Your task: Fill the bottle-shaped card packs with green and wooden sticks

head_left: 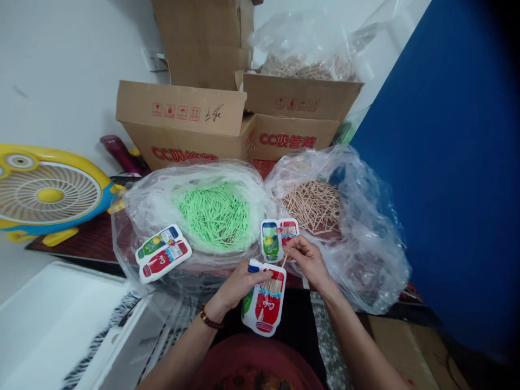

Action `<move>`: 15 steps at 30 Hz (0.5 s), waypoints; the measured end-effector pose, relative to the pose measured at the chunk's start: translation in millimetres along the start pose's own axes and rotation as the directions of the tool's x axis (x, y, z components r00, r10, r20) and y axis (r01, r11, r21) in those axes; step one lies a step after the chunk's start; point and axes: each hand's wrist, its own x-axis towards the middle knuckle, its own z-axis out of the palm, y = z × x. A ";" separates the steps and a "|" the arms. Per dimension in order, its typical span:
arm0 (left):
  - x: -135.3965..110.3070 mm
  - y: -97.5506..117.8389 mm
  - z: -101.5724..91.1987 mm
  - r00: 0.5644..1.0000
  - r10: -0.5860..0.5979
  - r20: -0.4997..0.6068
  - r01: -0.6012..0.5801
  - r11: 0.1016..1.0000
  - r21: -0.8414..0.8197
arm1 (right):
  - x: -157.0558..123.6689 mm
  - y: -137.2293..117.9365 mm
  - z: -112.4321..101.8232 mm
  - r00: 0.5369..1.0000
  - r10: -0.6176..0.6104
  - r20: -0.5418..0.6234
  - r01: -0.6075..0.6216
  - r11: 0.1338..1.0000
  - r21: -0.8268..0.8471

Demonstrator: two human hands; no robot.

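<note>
My left hand (pixel 238 287) grips a bottle-shaped candy pack (pixel 268 311) printed red with "Cola", its thumb across the front over a window of brown sticks. Just above the pack's upper right edge, my right hand (pixel 309 261) pinches thin brown candy sticks (pixel 284 260); how many I cannot tell. Behind them lies another pack (pixel 270 241), green and red, partly covered by my right fingers. A third pack (pixel 164 252) rests at the left on plastic. Green candy sticks (pixel 215 214) fill an opened see-through bag, and brown candy sticks (pixel 312 205) lie in the bag to its right.
Cardboard boxes (pixel 182 132) stand at the back, with a bag of brown sticks (pixel 306 62) above. A yellow and blue fan (pixel 52 189) is at left, a white foam box (pixel 52 303) below it. A blue panel (pixel 447 162) borders the right. A red tub (pixel 252 352) sits below my hands.
</note>
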 end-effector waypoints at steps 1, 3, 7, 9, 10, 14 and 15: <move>-0.1 0.7 0.2 1.000 -0.004 -0.004 0.004 1.000 -0.003 | 0.4 -1.2 -1.6 1.000 0.012 0.004 -0.012 1.000 -0.008; -0.2 1.4 0.4 1.000 -0.005 -0.016 0.005 1.000 -0.007 | 0.6 -2.5 -2.6 0.999 0.031 0.013 -0.031 0.999 -0.011; 0.5 0.5 -0.9 1.000 0.012 0.009 -0.012 1.000 0.002 | -1.3 0.3 2.9 1.000 0.025 -0.004 -0.025 1.000 0.016; 0.7 0.2 -1.3 1.000 0.006 0.016 -0.006 1.000 0.002 | -2.4 2.0 6.3 0.998 0.014 -0.055 -0.012 0.999 0.039; 0.7 0.3 -1.2 1.000 0.002 0.009 -0.002 1.000 0.001 | -2.9 2.2 7.7 0.996 0.012 -0.088 -0.007 0.999 0.054; 0.9 1.2 0.8 1.000 0.011 -0.024 -0.011 1.000 -0.002 | -4.6 -0.4 12.7 0.991 0.017 -0.131 -0.005 0.995 0.095; 1.0 1.2 1.4 1.000 0.014 -0.024 -0.014 1.000 -0.007 | -4.9 -1.4 13.7 0.993 0.015 -0.120 -0.004 0.996 0.090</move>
